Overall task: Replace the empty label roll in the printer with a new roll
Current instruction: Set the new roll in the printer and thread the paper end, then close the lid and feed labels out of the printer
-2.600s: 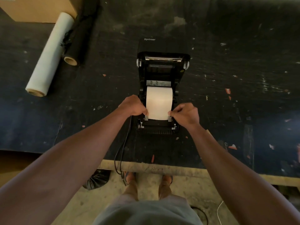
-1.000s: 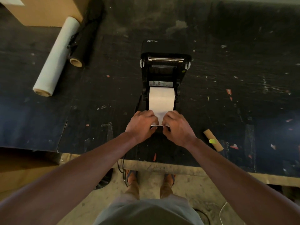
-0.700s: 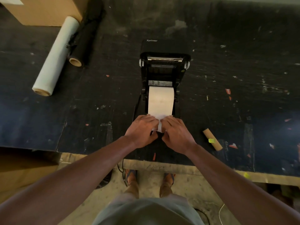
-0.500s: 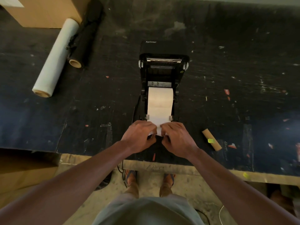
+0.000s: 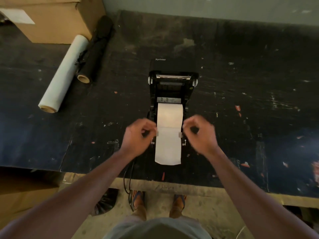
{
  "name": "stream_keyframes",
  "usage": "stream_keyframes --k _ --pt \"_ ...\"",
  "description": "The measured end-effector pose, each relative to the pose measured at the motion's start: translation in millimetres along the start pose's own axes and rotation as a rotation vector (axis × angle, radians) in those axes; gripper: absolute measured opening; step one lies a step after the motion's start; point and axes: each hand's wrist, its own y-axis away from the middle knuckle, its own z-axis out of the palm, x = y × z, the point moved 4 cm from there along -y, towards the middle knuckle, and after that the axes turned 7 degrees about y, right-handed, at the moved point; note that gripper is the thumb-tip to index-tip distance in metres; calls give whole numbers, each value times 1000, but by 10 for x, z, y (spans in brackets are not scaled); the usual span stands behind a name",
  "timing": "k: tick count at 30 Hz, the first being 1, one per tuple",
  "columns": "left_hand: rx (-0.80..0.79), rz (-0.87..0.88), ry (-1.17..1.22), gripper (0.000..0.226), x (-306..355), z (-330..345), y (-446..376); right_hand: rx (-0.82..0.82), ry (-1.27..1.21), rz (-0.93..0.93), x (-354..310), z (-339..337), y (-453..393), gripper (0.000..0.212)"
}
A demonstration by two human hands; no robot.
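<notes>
The black Xprinter label printer [image 5: 172,90] stands open on the dark table [image 5: 250,94], its lid tipped back. A white label roll [image 5: 170,113] sits in its bay. A strip of label paper [image 5: 167,149] runs from the roll between two small grey guides and hangs over the printer's front. My left hand [image 5: 138,135] is at the strip's left edge and my right hand [image 5: 200,133] at its right edge. Both are blurred, with curled fingers and nothing visible in them. The fingertips lie close to the guides.
A white film roll [image 5: 63,73] and a black roll [image 5: 94,49] lie at the back left beside a cardboard box [image 5: 51,18]. A black cable [image 5: 128,178] drops over the table's front edge. Another carton [image 5: 20,195] stands on the floor at the left.
My hands were pinched together on the paper's end at the printer's front. They have let go and moved apart to the strip's sides; the strip now lies longer over the front.
</notes>
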Motion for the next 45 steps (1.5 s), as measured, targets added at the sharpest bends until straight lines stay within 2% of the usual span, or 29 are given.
stream_keyframes --k 3,5,7,8,11,13,17,21,27,32,45 --pt "241 -116 129 15 174 -368 -559 281 -127 80 -156 -496 -576 11" --pt "331 -140 173 22 359 -545 -964 365 -156 145 -300 -738 -992 25" --pt "297 -208 216 41 518 -609 -1328 301 -169 224 -436 -852 -1324 49" --pt "249 -252 245 49 577 -607 -1467 238 -161 244 -480 -853 -1447 54" --pt "133 -329 279 62 666 -585 -1602 134 -8 207 -531 -804 -1566 44" --pt "123 -311 248 64 675 -597 -1465 196 22 164 -524 -785 -1424 37" --pt "137 -236 276 53 543 -515 -929 296 -121 145 -393 -709 -889 30" --pt "164 -219 244 58 348 -354 -308 264 -109 196 -187 -479 -260 39" --pt "165 -309 228 49 -22 -21 284 242 -121 208 102 34 453 39" --pt "194 -332 234 45 -232 143 463 250 -196 276 248 311 626 44" --pt "205 -302 237 46 -414 207 504 221 -282 301 339 401 679 46"
